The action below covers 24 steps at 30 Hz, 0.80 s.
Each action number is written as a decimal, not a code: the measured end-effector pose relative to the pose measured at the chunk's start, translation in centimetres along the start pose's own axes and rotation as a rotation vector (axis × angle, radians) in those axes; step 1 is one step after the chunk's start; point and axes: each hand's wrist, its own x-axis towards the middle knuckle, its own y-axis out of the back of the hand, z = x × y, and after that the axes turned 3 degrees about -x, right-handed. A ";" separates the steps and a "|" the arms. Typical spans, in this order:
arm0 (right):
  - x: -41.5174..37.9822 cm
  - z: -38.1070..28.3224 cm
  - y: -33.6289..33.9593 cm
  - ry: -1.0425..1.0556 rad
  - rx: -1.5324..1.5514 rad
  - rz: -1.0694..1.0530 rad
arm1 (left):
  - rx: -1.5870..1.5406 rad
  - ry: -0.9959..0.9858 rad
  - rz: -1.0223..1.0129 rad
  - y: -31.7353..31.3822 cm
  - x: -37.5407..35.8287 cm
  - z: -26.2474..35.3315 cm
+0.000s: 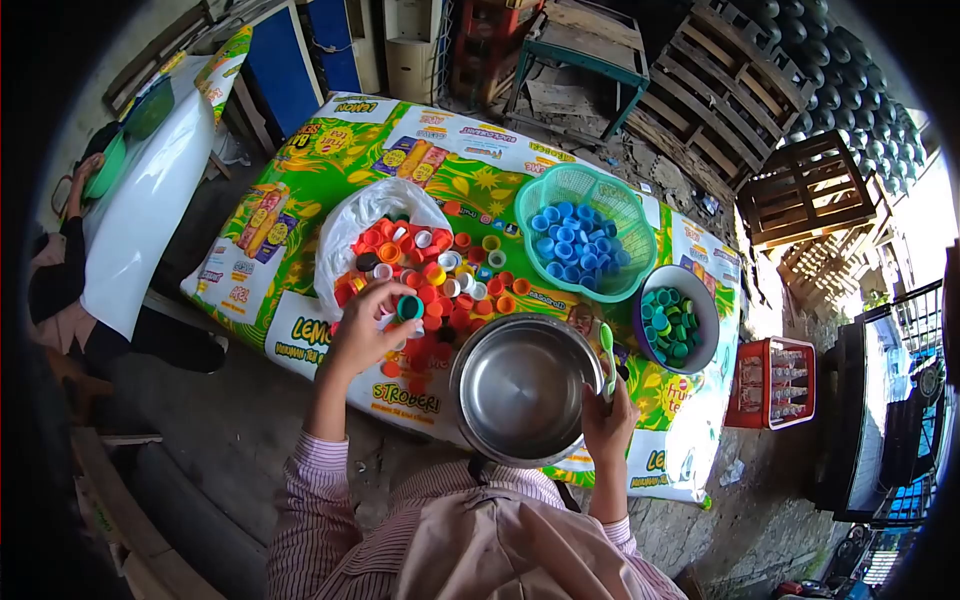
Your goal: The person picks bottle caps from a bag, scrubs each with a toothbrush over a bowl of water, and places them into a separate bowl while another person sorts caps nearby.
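Note:
My left hand (362,332) is over the pile of mixed bottle caps (462,285), its thumb and fingers closed around a green bottle cap (410,307). Red, orange, white and yellow caps spill out of a white plastic bag (340,235) beyond it. To the right of the pile stands a bare metal pot (520,385), near the table's front edge. My right hand (610,420) is closed at the pot's right rim, gripping a slim light-green tool (607,350) that points away from me. Its working end is too small to make out.
A mint-green basket (530,215) of blue caps (580,245) stands at the back right. Beside it is a bowl (706,300) holding green caps (670,325). The table has a printed cover (280,290). Another person's hand (88,172) shows at far left. A red crate (770,382) stands right.

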 end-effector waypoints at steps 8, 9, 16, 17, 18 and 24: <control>-2.3 3.6 5.3 -0.069 -0.038 -0.019 | 0.003 -0.020 -0.270 -15.0 -3.8 3.9; -2.5 3.8 5.8 -0.071 -0.021 -0.019 | 0.012 -0.019 -0.269 -16.4 -3.9 3.6; -4.6 5.6 7.5 -0.092 0.028 0.006 | 0.381 -0.066 -0.296 -19.7 -3.7 1.8; -4.7 5.7 7.7 -0.106 0.019 0.001 | 0.384 -0.070 -0.298 -19.8 -3.7 1.7; -4.7 5.4 8.1 -0.115 0.010 -0.001 | 0.399 -0.067 -0.299 -19.8 -3.8 1.7; -5.5 6.1 8.7 -0.151 0.026 0.010 | 0.435 -0.052 -0.316 -19.8 -3.5 1.8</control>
